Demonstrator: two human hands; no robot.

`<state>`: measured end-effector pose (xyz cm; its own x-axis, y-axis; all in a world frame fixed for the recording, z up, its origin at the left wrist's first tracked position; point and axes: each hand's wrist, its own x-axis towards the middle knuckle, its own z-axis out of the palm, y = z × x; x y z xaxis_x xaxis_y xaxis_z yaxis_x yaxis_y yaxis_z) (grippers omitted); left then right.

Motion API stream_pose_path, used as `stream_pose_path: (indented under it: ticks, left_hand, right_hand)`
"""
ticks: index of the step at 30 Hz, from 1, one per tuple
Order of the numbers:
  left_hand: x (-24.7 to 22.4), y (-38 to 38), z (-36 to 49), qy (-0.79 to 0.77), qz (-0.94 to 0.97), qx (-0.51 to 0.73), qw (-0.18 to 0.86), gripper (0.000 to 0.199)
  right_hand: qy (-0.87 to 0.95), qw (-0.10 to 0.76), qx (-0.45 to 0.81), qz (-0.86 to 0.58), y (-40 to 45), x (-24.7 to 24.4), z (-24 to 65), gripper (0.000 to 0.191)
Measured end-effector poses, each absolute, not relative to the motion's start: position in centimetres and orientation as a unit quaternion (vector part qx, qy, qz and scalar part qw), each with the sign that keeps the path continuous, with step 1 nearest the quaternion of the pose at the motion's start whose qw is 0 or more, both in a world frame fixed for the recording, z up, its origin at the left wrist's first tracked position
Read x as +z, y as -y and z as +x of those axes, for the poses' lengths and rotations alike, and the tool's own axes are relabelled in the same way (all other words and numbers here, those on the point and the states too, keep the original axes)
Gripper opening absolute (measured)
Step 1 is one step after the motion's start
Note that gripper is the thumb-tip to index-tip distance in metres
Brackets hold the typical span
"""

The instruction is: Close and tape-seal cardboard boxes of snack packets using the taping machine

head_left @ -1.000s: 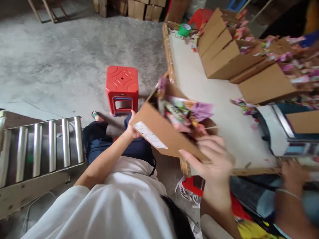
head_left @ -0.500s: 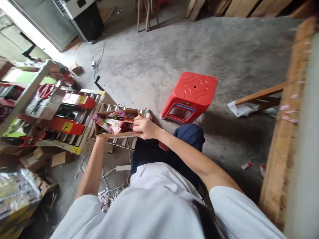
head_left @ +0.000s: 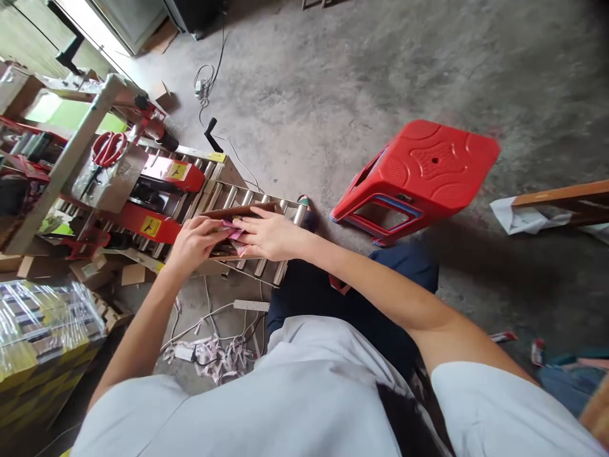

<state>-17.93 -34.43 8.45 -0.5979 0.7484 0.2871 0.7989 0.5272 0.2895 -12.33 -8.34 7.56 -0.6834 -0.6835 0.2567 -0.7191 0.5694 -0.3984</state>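
A small open cardboard box (head_left: 261, 209) sits at the near end of the roller conveyor (head_left: 228, 195). Pink wrapped packets (head_left: 235, 232) show inside it between my hands. From the left, my left hand (head_left: 195, 242) lies over the box with its fingers stretched across the packets. My right hand (head_left: 269, 236) rests over the right half, fingers spread flat on the contents. Neither hand visibly grips anything. Most of the packets and the box's side edges are hidden under the hands.
Left along the conveyor stands a red-and-grey machine (head_left: 155, 222) with scissors (head_left: 108, 148) on it. A red plastic stool (head_left: 428, 165) stands to the right. A power strip (head_left: 251, 306) and cables lie on the floor. Film-wrapped goods (head_left: 42, 330) stand lower left.
My left hand has come from under the box to over the packets. My right hand has spread out on them. The box now rests on the rollers, and the view has shifted.
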Motion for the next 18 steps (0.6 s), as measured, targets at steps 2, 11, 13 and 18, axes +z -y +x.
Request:
stream_pose_path:
  ticks: [2, 11, 13, 18]
  left_hand:
    - [8.8, 33.9, -18.6, 0.864, -0.476, -0.163, 0.01, 0.031]
    - [8.9, 33.1, -18.4, 0.878, -0.422, -0.217, 0.062, 0.022]
    - [8.9, 33.4, -17.3, 0.897, -0.298, -0.263, 0.191, 0.026]
    - [8.7, 33.3, -15.0, 0.917, -0.207, -0.342, 0.01, 0.035]
  right_hand:
    - [0.876, 0.004, 0.238, 0.42, 9.3, 6.8, -13.6, 0.038]
    - [0.878, -0.118, 0.191, 0.422, 11.6, 4.7, -16.0, 0.034]
    - [0.879, -0.103, 0.19, 0.426, 11.4, 4.3, -15.9, 0.038]
    - [0.87, -0.061, 0.226, 0.433, 10.9, 3.9, -15.7, 0.028]
